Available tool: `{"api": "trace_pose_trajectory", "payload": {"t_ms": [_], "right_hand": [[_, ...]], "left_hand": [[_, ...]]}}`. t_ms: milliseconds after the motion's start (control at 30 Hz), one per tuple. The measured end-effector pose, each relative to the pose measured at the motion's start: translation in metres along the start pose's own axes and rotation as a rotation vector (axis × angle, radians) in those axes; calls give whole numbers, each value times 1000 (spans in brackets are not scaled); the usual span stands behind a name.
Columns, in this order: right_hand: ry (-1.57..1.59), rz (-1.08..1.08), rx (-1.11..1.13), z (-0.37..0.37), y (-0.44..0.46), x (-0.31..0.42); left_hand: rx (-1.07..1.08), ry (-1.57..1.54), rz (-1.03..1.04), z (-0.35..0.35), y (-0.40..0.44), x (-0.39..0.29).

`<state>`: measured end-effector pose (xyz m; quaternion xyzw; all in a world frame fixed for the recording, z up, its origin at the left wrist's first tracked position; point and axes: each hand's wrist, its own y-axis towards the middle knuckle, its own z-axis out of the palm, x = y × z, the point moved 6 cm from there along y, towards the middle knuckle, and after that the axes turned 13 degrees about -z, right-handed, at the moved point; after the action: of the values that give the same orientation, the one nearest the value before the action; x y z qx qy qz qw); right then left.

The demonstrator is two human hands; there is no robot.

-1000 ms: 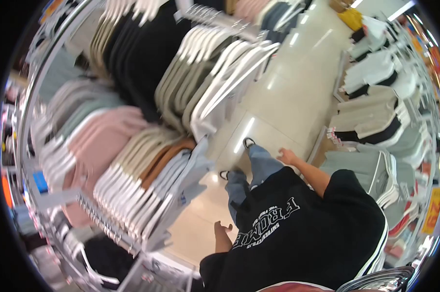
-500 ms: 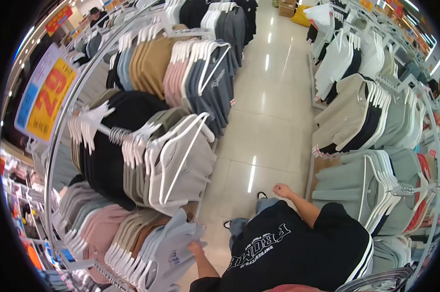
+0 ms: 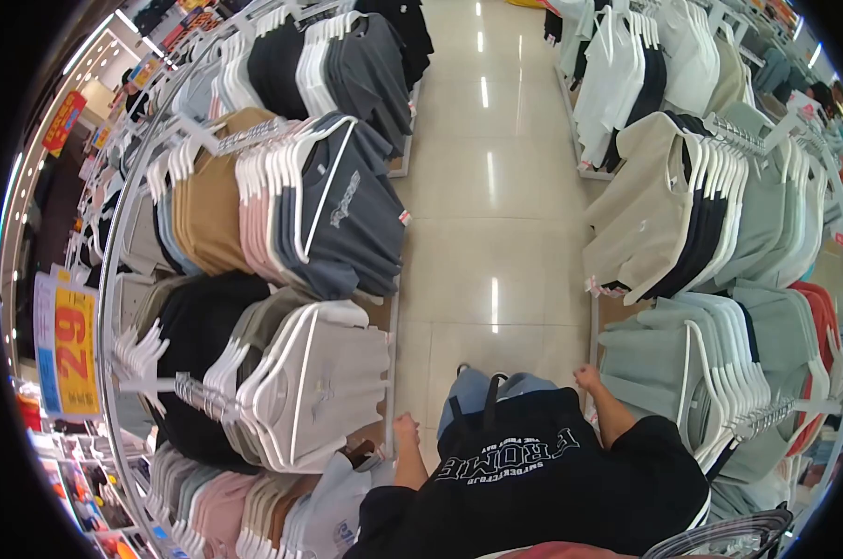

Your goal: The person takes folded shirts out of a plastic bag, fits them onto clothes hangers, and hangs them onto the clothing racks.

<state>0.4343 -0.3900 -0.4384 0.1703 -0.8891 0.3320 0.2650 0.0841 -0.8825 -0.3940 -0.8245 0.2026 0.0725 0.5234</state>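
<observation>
Pale blue shirt (image 3: 333, 503) and light grey shirts (image 3: 333, 377) hang on the left rack (image 3: 112, 307), just beside the person's left hand (image 3: 406, 434). Its fingers look curled, over the aisle; how tightly, I cannot tell. The blue shirt bears a blue print too small to read; the front grey one has a small mark, also unreadable. On the other side, grey-green shirts (image 3: 638, 349) hang next to the right hand (image 3: 586, 377); whether its fingers are closed, or touching the cloth, cannot be told.

Between the hands, the person's black top (image 3: 524, 508) shows "FROME" in large white-outlined letters, upside down to the camera, with smaller lettering above and below.

Further along, a dark slate shirt (image 3: 356, 224) carries slanted pale lettering, not legible, and a white-and-red tag (image 3: 405, 217) at its sleeve. A price sign (image 3: 67, 349) at far left reads "29" in red on yellow. Beyond it, a red sign (image 3: 63, 123) has yellow characters too small to read.
</observation>
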Motion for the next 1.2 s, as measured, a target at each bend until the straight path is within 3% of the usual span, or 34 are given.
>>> {"api": "trace_pose_trajectory", "payload": {"t_ms": [167, 200, 233, 333, 433, 500, 567, 800, 933, 1033, 1067, 1100, 1167, 1200], "right_hand": [[62, 136, 44, -12, -10, 19], [20, 154, 78, 10, 10, -14], [3, 188, 81, -3, 7, 13], [131, 139, 28, 7, 47, 18], [233, 213, -2, -22, 94, 59], [215, 206, -20, -59, 129, 109], [428, 33, -122, -87, 176, 146], [541, -10, -258, -168, 278, 249], [587, 87, -254, -179, 308, 253], [190, 206, -142, -147, 349, 177], [223, 273, -124, -148, 354, 172], [643, 406, -99, -127, 365, 150], [308, 239, 22, -157, 405, 148], [433, 372, -44, -178, 408, 163]], "left_hand": [[68, 93, -36, 26, 42, -62], [124, 109, -68, 33, 66, -70], [180, 126, -101, 52, 79, -86], [11, 172, -173, 93, 63, -145], [161, 299, -195, 164, 55, -221], [338, 263, -59, 226, 46, -274], [516, 238, 19, 296, 58, -317], [605, 419, 229, 464, -40, -471], [603, 530, 304, 518, -72, -515], [557, 687, 250, 551, -36, -524], [519, 712, 204, 559, -23, -524], [486, 759, 169, 564, -15, -528], [385, 803, 62, 576, -7, -536], [312, 799, -8, 579, 2, -541]]}}
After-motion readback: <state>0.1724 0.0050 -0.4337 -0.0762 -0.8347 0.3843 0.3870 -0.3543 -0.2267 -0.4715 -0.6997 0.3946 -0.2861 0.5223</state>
